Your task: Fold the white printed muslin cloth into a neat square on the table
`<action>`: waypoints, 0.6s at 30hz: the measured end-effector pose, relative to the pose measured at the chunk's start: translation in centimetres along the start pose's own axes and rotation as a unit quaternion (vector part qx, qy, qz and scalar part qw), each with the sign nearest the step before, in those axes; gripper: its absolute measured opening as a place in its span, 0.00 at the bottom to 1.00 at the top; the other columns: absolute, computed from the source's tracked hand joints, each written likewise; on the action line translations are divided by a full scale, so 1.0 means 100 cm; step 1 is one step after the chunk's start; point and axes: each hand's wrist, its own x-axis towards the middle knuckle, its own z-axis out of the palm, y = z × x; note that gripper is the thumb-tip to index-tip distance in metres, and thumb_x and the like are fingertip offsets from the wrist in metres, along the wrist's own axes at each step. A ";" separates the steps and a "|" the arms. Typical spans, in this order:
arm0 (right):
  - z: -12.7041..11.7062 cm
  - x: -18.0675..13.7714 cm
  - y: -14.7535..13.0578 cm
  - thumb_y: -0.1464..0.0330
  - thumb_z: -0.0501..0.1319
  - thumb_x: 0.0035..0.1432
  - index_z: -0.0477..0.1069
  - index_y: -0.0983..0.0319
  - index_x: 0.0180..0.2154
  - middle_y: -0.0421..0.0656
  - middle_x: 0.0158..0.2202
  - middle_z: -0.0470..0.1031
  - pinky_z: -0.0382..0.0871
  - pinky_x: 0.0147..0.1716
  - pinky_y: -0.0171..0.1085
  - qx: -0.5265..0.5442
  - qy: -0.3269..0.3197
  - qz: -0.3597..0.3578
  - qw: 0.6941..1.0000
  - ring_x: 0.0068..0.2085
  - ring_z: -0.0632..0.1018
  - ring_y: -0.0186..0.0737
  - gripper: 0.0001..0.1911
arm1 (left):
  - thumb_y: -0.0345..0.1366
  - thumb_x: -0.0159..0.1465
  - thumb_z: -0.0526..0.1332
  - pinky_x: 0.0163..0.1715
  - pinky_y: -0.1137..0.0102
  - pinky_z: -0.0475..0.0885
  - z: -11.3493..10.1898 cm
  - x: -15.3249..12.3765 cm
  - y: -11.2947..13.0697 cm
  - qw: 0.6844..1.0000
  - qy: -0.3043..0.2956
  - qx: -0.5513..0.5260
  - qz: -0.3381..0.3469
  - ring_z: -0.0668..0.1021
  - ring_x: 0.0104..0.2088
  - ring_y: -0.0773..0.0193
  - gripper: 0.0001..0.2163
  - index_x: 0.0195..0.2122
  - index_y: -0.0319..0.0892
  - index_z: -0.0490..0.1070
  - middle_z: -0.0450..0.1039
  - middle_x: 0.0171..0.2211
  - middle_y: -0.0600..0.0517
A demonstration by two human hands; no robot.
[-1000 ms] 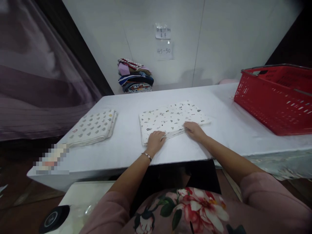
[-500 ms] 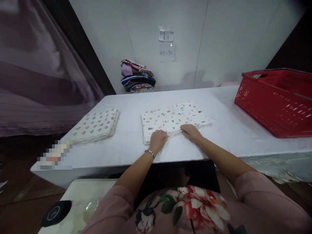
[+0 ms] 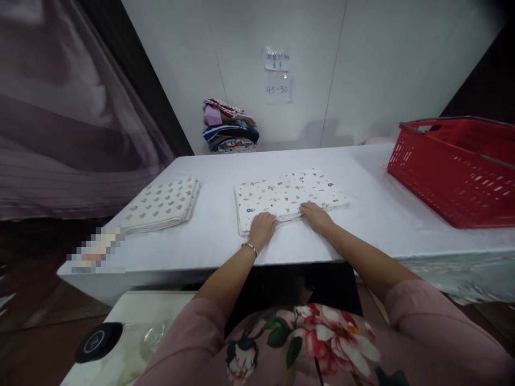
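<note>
A folded white cloth with small dark prints (image 3: 287, 194) lies in the middle of the white table (image 3: 362, 225). My left hand (image 3: 262, 228), with a bracelet on its wrist, rests on the cloth's near left edge, fingers curled onto the layers. My right hand (image 3: 317, 216) lies on the near edge further right, fingers closed on the folded edge. A second folded cloth with grey heart prints (image 3: 163, 203) sits apart at the table's left.
A red plastic basket (image 3: 454, 169) stands at the table's right end. A stack of colourful folded clothes (image 3: 229, 126) rests against the far wall under paper notes. A low white surface with a black round object (image 3: 98, 341) is near my left side.
Both hands have stayed on the cloth's near edge, with the left one shifted slightly forward. The view has drifted a little to the left.
</note>
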 end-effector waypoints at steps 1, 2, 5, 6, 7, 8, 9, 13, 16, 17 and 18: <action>-0.002 0.000 0.000 0.73 0.50 0.62 0.70 0.64 0.50 0.52 0.52 0.70 0.65 0.52 0.46 -0.005 -0.012 0.004 1.000 0.53 0.68 0.47 0.17 | 0.37 0.67 0.54 0.41 0.64 0.64 0.000 0.000 0.000 1.000 0.000 0.000 0.001 0.71 0.41 0.59 0.08 0.39 0.42 0.71 0.72 0.38 0.49; -0.003 0.000 0.000 0.73 0.50 0.62 0.69 0.64 0.51 0.52 0.51 0.70 0.66 0.51 0.45 -0.011 -0.023 0.009 1.000 0.52 0.69 0.46 0.18 | 0.37 0.67 0.54 0.41 0.64 0.64 -0.001 -0.001 0.000 1.000 0.001 -0.001 0.003 0.71 0.41 0.59 0.08 0.39 0.42 0.71 0.72 0.37 0.49; -0.005 -0.001 0.002 0.74 0.51 0.61 0.69 0.66 0.51 0.52 0.50 0.71 0.67 0.49 0.43 -0.029 -0.037 0.015 0.999 0.51 0.69 0.47 0.18 | 0.37 0.67 0.54 0.41 0.65 0.64 -0.001 -0.002 0.001 1.000 0.002 -0.003 0.017 0.70 0.41 0.59 0.08 0.39 0.42 0.70 0.71 0.38 0.49; -0.005 -0.002 0.003 0.73 0.51 0.61 0.68 0.66 0.51 0.53 0.50 0.71 0.66 0.49 0.42 -0.033 -0.034 0.014 0.999 0.51 0.69 0.47 0.18 | 0.37 0.67 0.53 0.41 0.65 0.64 -0.001 -0.002 0.001 1.000 0.000 -0.001 0.022 0.70 0.41 0.59 0.08 0.39 0.42 0.70 0.71 0.38 0.49; -0.005 -0.003 0.004 0.73 0.51 0.61 0.69 0.66 0.51 0.53 0.49 0.71 0.66 0.49 0.43 -0.035 -0.029 0.011 0.999 0.50 0.69 0.47 0.18 | 0.37 0.67 0.53 0.41 0.65 0.64 -0.001 -0.003 0.001 1.000 -0.001 0.001 0.028 0.70 0.41 0.59 0.07 0.39 0.42 0.70 0.71 0.38 0.49; -0.004 -0.003 0.005 0.73 0.52 0.61 0.69 0.66 0.51 0.53 0.49 0.71 0.66 0.49 0.43 -0.034 -0.023 0.006 0.999 0.49 0.69 0.47 0.17 | 0.36 0.67 0.54 0.40 0.64 0.64 -0.001 -0.003 0.001 0.999 -0.003 0.004 0.034 0.70 0.41 0.59 0.07 0.39 0.42 0.70 0.71 0.38 0.48; -0.004 -0.004 0.006 0.73 0.52 0.61 0.69 0.66 0.50 0.53 0.48 0.71 0.66 0.49 0.43 -0.031 -0.017 0.000 0.999 0.49 0.70 0.47 0.17 | 0.36 0.67 0.54 0.40 0.64 0.64 -0.001 -0.003 0.001 0.999 -0.005 0.006 0.038 0.70 0.41 0.58 0.07 0.39 0.42 0.70 0.71 0.37 0.48; -0.001 -0.008 0.008 0.73 0.53 0.59 0.70 0.64 0.49 0.52 0.48 0.72 0.65 0.49 0.45 -0.002 0.017 -0.018 1.000 0.48 0.70 0.48 0.17 | 0.36 0.67 0.54 0.41 0.63 0.63 0.000 -0.004 0.000 0.999 -0.006 -0.003 0.046 0.70 0.41 0.58 0.07 0.39 0.42 0.70 0.71 0.38 0.48; -0.001 -0.010 0.008 0.74 0.52 0.59 0.70 0.64 0.48 0.52 0.47 0.72 0.65 0.49 0.45 0.012 0.033 -0.017 0.999 0.48 0.70 0.48 0.16 | 0.36 0.67 0.53 0.42 0.62 0.64 -0.001 -0.004 0.000 0.999 -0.012 -0.016 0.041 0.70 0.41 0.58 0.07 0.39 0.43 0.69 0.70 0.38 0.48; -0.001 -0.010 0.008 0.74 0.53 0.59 0.71 0.64 0.48 0.52 0.47 0.72 0.65 0.49 0.45 0.012 0.034 -0.018 0.999 0.48 0.70 0.48 0.16 | 0.36 0.67 0.53 0.42 0.62 0.64 -0.001 -0.004 -0.001 0.999 -0.014 -0.020 0.039 0.70 0.42 0.58 0.07 0.39 0.43 0.69 0.70 0.38 0.47; -0.001 -0.011 0.008 0.74 0.53 0.59 0.71 0.64 0.48 0.52 0.47 0.72 0.65 0.49 0.45 0.012 0.033 -0.019 0.999 0.48 0.70 0.48 0.16 | 0.36 0.66 0.54 0.42 0.62 0.64 -0.001 -0.004 -0.001 0.999 -0.017 -0.024 0.038 0.70 0.42 0.58 0.07 0.39 0.43 0.69 0.70 0.38 0.48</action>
